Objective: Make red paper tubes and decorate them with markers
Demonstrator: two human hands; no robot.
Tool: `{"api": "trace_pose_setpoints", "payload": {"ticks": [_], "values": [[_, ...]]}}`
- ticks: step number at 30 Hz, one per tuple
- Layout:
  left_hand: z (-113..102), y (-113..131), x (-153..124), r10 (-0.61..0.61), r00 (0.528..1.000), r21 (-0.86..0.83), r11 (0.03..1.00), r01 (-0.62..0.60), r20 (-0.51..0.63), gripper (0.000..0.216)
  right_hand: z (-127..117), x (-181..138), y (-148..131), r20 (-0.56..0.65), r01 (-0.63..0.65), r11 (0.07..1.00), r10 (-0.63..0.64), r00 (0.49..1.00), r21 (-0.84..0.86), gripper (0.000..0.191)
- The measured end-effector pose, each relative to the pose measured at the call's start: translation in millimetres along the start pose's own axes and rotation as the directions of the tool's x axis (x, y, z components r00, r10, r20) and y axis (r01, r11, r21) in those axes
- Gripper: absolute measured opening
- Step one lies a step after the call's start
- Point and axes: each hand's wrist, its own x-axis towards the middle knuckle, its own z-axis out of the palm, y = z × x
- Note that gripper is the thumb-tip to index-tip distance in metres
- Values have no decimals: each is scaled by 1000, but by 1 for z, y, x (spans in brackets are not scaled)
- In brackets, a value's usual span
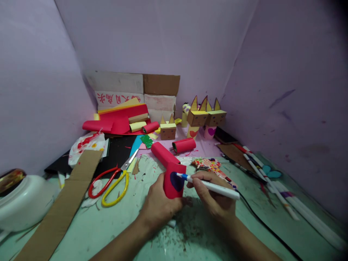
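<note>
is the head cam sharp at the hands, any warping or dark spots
Head view: the red paper tube in the left hand and white marker in the right hand look sharp; the wide lens stretches the cardboard strip near the edge; the top right corner darkens; light is soft.

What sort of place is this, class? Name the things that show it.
Likely a craft corner: scissors, sheets of red paper, finished cardboard cat figures, and a right hand drawing on a red paper tube with a marker.
</note>
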Motion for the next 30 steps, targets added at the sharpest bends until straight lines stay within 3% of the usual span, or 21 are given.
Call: {"api": "trace_pose_setpoints", "payload": {"ticks": [6,20,30], "values": [[2,-7,1,42,999,-39,998,-43,-32,49,-1,1,2,33,44,999,-44,998,-10,6],[0,-9,3,44,999,-145,988,-45,-12,46,1,0,-6,-58,-114,993,114,992,-5,16],[0,-4,2,18,1000,-66,998,-17,18,51,2,-1,-9,-14,-127,990,128,992,59,14]]}}
